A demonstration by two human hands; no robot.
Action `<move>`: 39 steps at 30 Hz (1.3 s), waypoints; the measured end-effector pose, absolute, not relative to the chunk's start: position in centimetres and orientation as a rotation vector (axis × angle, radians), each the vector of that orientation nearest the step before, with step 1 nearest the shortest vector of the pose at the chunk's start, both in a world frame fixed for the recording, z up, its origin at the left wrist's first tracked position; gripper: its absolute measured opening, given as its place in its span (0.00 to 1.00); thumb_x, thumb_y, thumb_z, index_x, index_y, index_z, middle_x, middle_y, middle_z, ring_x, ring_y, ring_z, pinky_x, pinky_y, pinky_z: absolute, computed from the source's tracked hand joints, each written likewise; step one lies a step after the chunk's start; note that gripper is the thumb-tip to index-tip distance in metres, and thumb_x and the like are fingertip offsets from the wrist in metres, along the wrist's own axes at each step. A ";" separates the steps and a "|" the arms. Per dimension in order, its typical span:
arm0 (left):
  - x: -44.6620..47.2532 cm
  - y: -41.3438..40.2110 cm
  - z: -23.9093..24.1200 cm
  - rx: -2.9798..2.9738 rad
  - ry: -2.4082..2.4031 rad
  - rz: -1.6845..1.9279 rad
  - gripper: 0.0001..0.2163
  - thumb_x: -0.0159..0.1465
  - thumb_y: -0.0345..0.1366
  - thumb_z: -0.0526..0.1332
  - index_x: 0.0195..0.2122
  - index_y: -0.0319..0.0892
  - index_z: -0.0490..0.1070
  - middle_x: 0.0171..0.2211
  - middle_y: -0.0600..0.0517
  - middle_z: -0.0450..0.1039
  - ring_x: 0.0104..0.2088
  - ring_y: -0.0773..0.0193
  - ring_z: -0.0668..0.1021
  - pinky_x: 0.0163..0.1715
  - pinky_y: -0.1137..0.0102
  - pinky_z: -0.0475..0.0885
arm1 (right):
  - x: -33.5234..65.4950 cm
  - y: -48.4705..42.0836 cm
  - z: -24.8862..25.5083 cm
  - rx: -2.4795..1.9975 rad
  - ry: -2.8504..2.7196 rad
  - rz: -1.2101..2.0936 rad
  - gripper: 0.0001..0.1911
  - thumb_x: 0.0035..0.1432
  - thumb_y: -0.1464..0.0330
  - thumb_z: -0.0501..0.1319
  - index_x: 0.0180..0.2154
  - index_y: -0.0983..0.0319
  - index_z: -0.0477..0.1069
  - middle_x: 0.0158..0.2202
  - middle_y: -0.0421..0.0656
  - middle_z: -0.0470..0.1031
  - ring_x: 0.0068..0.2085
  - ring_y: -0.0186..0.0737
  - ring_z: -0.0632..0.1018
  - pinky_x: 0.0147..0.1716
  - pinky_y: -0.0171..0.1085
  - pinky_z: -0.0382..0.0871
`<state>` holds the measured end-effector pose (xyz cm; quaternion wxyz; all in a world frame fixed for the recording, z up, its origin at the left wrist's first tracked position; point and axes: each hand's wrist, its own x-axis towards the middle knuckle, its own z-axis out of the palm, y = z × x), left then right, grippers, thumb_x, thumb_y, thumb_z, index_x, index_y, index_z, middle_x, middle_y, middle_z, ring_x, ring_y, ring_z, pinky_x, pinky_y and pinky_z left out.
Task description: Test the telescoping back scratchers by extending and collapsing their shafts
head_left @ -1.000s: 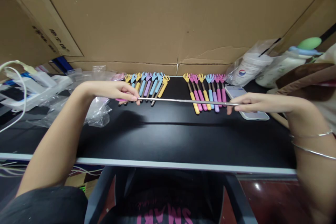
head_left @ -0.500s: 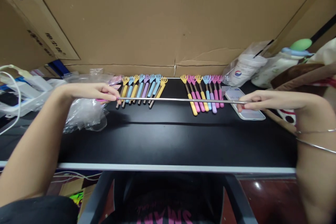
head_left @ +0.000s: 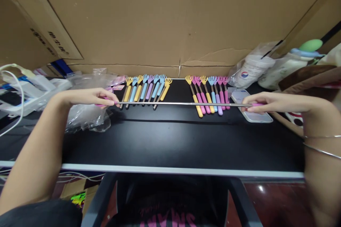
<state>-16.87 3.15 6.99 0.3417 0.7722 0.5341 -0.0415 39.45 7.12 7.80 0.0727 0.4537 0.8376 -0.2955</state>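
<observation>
Long back scratcher [head_left: 181, 103] held level over the table [head_left: 170, 145]

The black table spread beneath everything, with a left row of shorter back scratchers [head_left: 149, 91] and a right row [head_left: 208, 98] lying toward its back. The long back scratcher was raised clear of the tabletop, its metal rod [head_left: 218, 104] crossing the view over the near ends of both rows and its shadow [head_left: 170, 121] falling below. It was probably light and fairly stiff lengthwise, though so slim a rod could bend under sideways force; the bare metal looked smooth and likely slippery, so the ends seemed the better places to hold.

The left hand [head_left: 99, 96], near the plastic bags [head_left: 90, 117], was narrow, pinching one pink end [head_left: 116, 103]. The right hand [head_left: 269, 102], overlapping the phone [head_left: 257, 117] in view, was similarly narrow around the other end [head_left: 257, 104], also pink. Which end carried the claw could not be told.
</observation>
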 end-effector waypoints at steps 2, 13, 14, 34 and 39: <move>-17.2 2.8 7.0 1.990 1.435 -0.083 0.16 0.62 0.48 0.53 0.41 0.42 0.71 0.26 0.56 0.66 0.27 0.70 0.64 0.30 0.78 0.61 | 39.5 7.1 7.8 1.380 2.530 -0.852 0.21 0.57 0.49 0.53 0.33 0.59 0.72 0.30 0.42 0.69 0.32 0.35 0.70 0.32 0.33 0.64; -18.0 2.7 7.6 2.087 1.628 0.355 0.15 0.63 0.46 0.53 0.45 0.42 0.64 0.37 0.53 0.71 0.33 0.68 0.68 0.31 0.76 0.63 | 41.0 5.8 9.3 2.052 2.480 -0.948 0.28 0.46 0.45 0.61 0.42 0.57 0.68 0.28 0.43 0.72 0.25 0.32 0.68 0.22 0.35 0.59; -18.1 2.6 7.6 2.066 1.633 0.398 0.14 0.63 0.46 0.52 0.44 0.42 0.64 0.36 0.54 0.71 0.33 0.69 0.68 0.31 0.77 0.63 | 41.1 5.8 9.3 2.103 2.478 -0.990 0.29 0.43 0.45 0.62 0.42 0.57 0.68 0.28 0.43 0.72 0.25 0.32 0.69 0.22 0.36 0.59; -16.8 5.0 4.9 1.427 1.560 1.213 0.08 0.55 0.36 0.59 0.34 0.41 0.61 0.20 0.58 0.60 0.20 0.73 0.63 0.22 0.76 0.65 | 39.1 7.9 6.7 2.922 2.369 -2.361 0.02 0.51 0.72 0.57 0.29 0.60 0.65 0.23 0.35 0.65 0.21 0.26 0.66 0.25 0.33 0.62; -16.3 6.9 3.8 1.282 1.602 1.682 0.06 0.54 0.29 0.55 0.33 0.42 0.58 0.15 0.62 0.55 0.15 0.73 0.58 0.18 0.74 0.66 | 38.1 8.1 5.4 2.894 2.363 -2.470 0.06 0.43 0.74 0.58 0.28 0.60 0.66 0.22 0.35 0.64 0.20 0.29 0.66 0.22 0.33 0.64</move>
